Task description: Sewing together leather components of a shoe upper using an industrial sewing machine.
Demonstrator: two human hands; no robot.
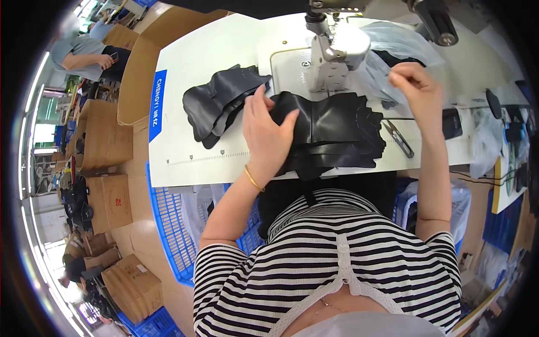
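A stack of black, glossy leather-like pieces (339, 126) lies on the white sewing table in front of me, its layers uneven at the right edge. My left hand (266, 129) rests at this stack's left end, thumb and fingers apart. Just beyond that hand, to the left, sits a second pile of black pieces (216, 104), fanned out. My right hand (416, 90) is raised right of the sewing machine (335, 59), fingertips pinched together; whether anything thin is between them is hidden. Below it, thread snips (400, 139) lie beside the stack.
A clear plastic bag (368, 70) with dark contents lies right of the machine. A dark phone-like object (451, 124) is at the table's right. Blue crates (174, 233) stand under the front edge. Cardboard boxes (106, 135) and a person (84, 59) are to the left.
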